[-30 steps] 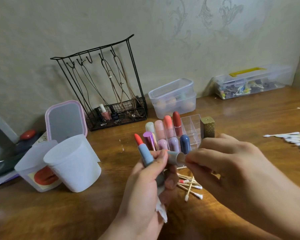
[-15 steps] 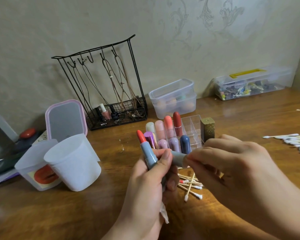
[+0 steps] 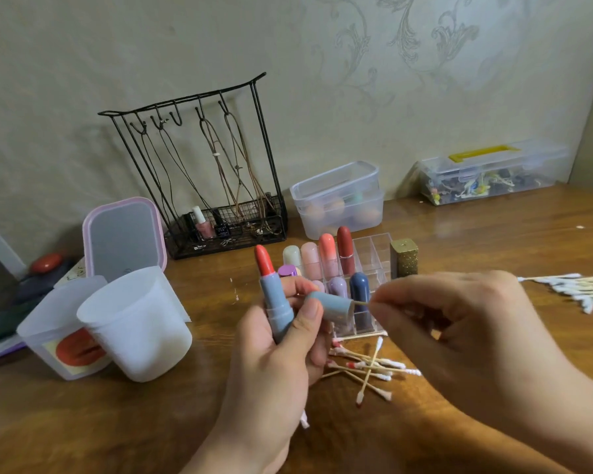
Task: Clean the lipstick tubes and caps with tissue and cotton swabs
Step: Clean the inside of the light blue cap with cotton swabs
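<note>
— What stood at the left of the tabletop (image 3: 83,422)?

— Two translucent white cups (image 3: 134,323), with a pink-framed mirror (image 3: 124,234) behind them. Further right, the left hand (image 3: 274,367) was clenched round an uncapped blue-grey lipstick tube (image 3: 276,309), its coral bullet pointing up and away, while thumb and fingers pinched the matching cap (image 3: 331,304) beside it.

— How did the cap lie?

— Its long axis ran left to right, the open mouth facing the right hand (image 3: 459,336). That hand pinched a cotton swab (image 3: 361,303) in line with the cap, the tip already inside the mouth.

— So the right hand was nearer the opening?

— Yes, just beside it. I'd judge the coming stroke needed the swab kept along that axis. Used swabs (image 3: 367,367) lay below, fresh ones (image 3: 575,285) far right.
</note>
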Available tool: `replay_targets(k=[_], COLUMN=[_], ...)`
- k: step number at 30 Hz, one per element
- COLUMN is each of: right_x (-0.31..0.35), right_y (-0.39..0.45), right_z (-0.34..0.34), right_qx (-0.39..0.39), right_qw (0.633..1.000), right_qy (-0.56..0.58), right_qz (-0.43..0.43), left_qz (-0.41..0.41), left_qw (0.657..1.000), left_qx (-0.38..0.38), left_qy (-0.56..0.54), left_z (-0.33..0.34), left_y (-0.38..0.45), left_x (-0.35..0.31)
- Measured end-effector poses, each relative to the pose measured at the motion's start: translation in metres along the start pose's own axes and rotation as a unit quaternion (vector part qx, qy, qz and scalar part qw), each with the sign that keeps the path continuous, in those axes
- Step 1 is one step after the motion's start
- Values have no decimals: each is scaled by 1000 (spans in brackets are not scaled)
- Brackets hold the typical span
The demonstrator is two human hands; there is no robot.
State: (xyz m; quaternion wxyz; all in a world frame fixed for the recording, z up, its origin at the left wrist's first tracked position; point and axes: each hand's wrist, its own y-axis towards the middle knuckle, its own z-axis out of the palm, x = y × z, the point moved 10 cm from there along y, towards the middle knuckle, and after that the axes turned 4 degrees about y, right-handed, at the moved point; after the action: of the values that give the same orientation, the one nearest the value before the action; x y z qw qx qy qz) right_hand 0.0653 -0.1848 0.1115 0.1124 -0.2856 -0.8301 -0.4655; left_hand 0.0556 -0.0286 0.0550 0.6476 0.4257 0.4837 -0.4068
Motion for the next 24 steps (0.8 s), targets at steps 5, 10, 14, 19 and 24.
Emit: replay_targets(k=[5, 10, 14, 19, 24], right_x=[-1, 0, 0, -2, -8], right_y=[-4, -3, -2, -4, -4], right_z=[15, 14, 9, 14, 22], right_qx=[50, 35, 10, 19, 54], right_qw=[996, 999, 998, 997, 995], right_qy=[70, 25, 50, 70, 70], right_qz=[16, 12, 23, 29, 47], left_qz=[36, 38, 56, 52, 33], left_qw=[997, 998, 995, 996, 997], left_qx=[0, 5, 20, 7, -4], left_qy=[63, 50, 77, 77, 64], left_z=[-5, -2, 1, -3, -5], left_y=[2, 1, 0, 1, 4], left_x=[-2, -2, -6, -4, 0])
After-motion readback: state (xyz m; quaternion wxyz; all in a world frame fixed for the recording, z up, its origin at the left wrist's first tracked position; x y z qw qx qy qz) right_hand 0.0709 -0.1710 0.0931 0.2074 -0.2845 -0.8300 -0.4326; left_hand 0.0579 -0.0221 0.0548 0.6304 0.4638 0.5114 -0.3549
